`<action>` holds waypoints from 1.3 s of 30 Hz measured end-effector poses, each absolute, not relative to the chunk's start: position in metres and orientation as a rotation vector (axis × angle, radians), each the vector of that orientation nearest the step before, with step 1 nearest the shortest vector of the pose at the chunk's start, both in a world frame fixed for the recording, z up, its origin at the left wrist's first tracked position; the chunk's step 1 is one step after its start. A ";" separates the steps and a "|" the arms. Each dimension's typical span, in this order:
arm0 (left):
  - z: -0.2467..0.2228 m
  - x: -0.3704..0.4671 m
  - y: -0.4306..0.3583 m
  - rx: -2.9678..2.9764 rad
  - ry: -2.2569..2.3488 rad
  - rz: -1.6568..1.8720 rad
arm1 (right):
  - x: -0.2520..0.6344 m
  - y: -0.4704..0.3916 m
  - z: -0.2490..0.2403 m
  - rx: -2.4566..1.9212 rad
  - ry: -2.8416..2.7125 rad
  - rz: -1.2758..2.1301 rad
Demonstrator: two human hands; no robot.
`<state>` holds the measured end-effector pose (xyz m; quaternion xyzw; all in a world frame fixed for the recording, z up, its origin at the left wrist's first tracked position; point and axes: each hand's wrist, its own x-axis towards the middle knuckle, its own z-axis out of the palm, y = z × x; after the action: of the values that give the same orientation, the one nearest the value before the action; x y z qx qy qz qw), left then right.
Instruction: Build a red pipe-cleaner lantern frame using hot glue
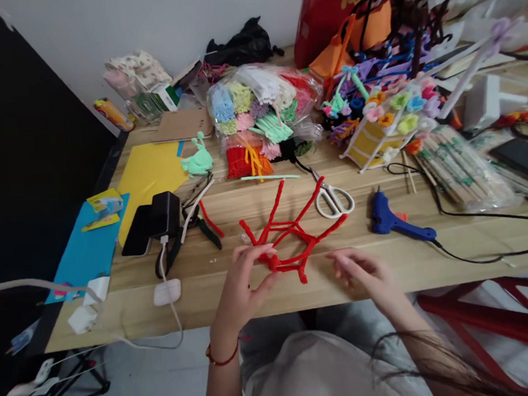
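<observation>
A red frame of fuzzy pipe cleaners [312,241], a ring with several arms sticking out, is near the table's front edge. My left hand [248,280] grips its left lower corner between thumb and fingers. To the right of the frame, my right hand [357,270] is off it, fingers bent and slightly apart, with nothing visible in them. White-handled scissors [334,202] lie behind the frame's right side. A loose red pipe cleaner [211,218] rests to the left. Farther right is a blue glue gun [397,219].
Bagged bundles of coloured pipe cleaners [260,111] stand at the back. On the left are a black phone [135,231], dark pliers [209,233], a white case [167,292] and cables. A flower-topped basket [375,143] and bagged sticks [457,167] occupy the right.
</observation>
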<state>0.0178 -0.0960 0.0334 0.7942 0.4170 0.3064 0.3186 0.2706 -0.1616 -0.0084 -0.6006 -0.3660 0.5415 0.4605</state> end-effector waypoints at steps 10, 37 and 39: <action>0.034 0.006 -0.077 2.027 1.036 0.584 | 0.232 -0.114 -0.001 -1.170 -0.624 1.775; 0.013 0.056 -0.088 1.535 0.900 1.506 | 0.220 -0.118 0.017 -0.925 -0.623 1.626; 0.010 0.055 -0.087 1.622 0.981 1.439 | 0.221 -0.117 0.015 -0.948 -0.625 1.580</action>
<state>0.0554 -0.0869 0.0101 0.6328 0.3826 0.5613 0.3716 0.2206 -0.1167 0.0154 -0.4027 -0.2656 0.6711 0.5629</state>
